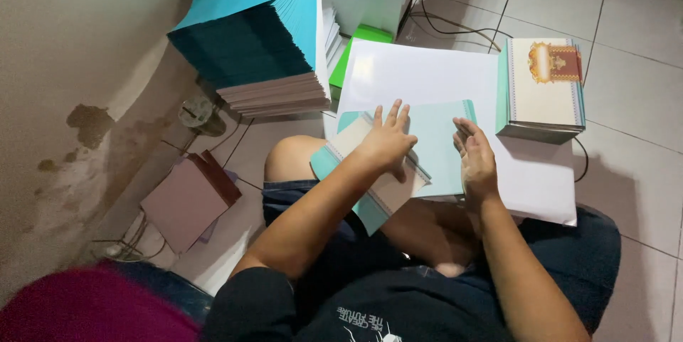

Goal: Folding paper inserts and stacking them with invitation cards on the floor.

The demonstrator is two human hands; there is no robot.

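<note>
My left hand [388,141] lies flat, fingers spread, on a teal and cream card [370,178] that rests over my knee. A pale teal card [440,144] lies just to its right on a large white sheet [427,75], and my right hand [475,157] presses on that card's right edge with the fingers together and extended. Neither hand grips anything; both press down on the cards.
A tall stack of teal and white cards [260,36] leans at the upper left. A smaller stack with a cream, ornamented top [544,89] stands at the right. A green sheet [356,54], cables [455,25], brown cards [188,200] and a stained wall [71,121] surround me.
</note>
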